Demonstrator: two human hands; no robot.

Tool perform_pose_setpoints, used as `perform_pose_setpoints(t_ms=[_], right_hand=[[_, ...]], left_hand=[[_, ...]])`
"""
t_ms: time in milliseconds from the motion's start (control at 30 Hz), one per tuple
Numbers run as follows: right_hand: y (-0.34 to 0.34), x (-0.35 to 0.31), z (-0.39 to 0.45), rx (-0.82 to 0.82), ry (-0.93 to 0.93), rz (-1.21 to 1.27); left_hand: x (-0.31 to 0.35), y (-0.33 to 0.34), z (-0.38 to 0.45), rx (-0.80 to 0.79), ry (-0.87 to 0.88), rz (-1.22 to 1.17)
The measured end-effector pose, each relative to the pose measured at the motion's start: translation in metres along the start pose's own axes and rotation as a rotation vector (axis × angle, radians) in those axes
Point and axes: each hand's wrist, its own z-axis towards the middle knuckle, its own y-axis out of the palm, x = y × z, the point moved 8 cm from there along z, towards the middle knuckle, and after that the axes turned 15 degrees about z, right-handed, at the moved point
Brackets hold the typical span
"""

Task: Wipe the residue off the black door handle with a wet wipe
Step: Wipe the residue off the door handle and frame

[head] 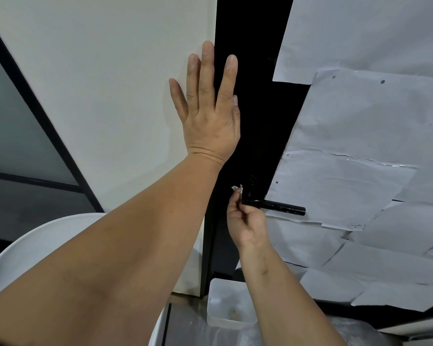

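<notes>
Left hand: we are seeing the left hand (208, 113) lying flat with its fingers straight and spread, pressing against the surface where the pale wall panel (105, 83) is meeting the black door (258, 96). It is holding nothing. The forearm is reaching up from the lower left of the view.

Right hand: the right hand (245, 221) is sitting lower down, its fingers curled and pinching a small crumpled wet wipe (238, 191) between thumb and fingertips.

Wet wipe: it is showing as a white wad poking out above the right hand's fingers, pressed against the inner end of the handle, just beside the round base.

Door handle: the black door handle (275, 206) is sticking out to the right from its base on the black door, lying level. Pale specks of residue are showing along the bar toward its free end. We cannot tell whether the part under the wipe is clean.

Door covering: sheets of white paper (360, 146) are overlapping across the door to the right of the handle, with the bar's free end lying in front of them.

Below: a white rectangular tub (225, 308) is sitting on the floor under the handle, with some yellowish bits inside it. A white rounded chair back (35, 240) is showing at the lower left, partly hidden by the left forearm.

Far left: a dark-framed glass panel (15, 146) is bordering the pale wall panel.
</notes>
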Motion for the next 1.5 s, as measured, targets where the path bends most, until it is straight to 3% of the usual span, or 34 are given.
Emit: perform_pose_setpoints(t_ms=[200, 433, 733, 933, 1000, 1067, 1133, 1233, 1333, 1500], right_hand=[[-0.005, 0.007, -0.009, 0.014, 0.074, 0.084], [-0.013, -0.002, -0.034, -0.063, 0.091, -0.03], [-0.009, -0.039, -0.034, 0.073, -0.047, -0.372], [-0.003, -0.067, -0.045, 0.056, -0.134, -0.24], [-0.002, -0.078, -0.06, -0.011, -0.21, -0.42], [0.013, -0.085, -0.076, -0.132, -0.4, -0.788], [0.045, -0.088, -0.093, -0.272, -0.782, -1.27], [0.08, -0.062, -0.101, -0.647, -1.319, -1.877], [0.07, -0.028, -0.076, -0.775, -1.418, -2.32], [0.064, -0.02, -0.069, -0.833, -1.522, -2.451]], left_hand=[[0.001, 0.0, 0.0, -0.02, 0.001, 0.011], [0.0, 0.001, 0.0, -0.015, 0.015, 0.012], [-0.002, 0.002, -0.001, -0.016, 0.017, -0.014], [0.0, 0.002, 0.0, -0.013, 0.019, -0.007], [0.001, 0.002, -0.001, -0.011, 0.022, -0.003], [0.001, 0.002, -0.001, -0.009, 0.025, -0.001], [-0.001, 0.002, -0.001, -0.009, 0.019, -0.002], [-0.001, 0.001, -0.001, -0.004, 0.018, 0.008], [0.0, 0.001, 0.0, 0.013, 0.015, 0.022], [0.0, 0.002, 0.0, 0.004, 0.027, 0.023]])
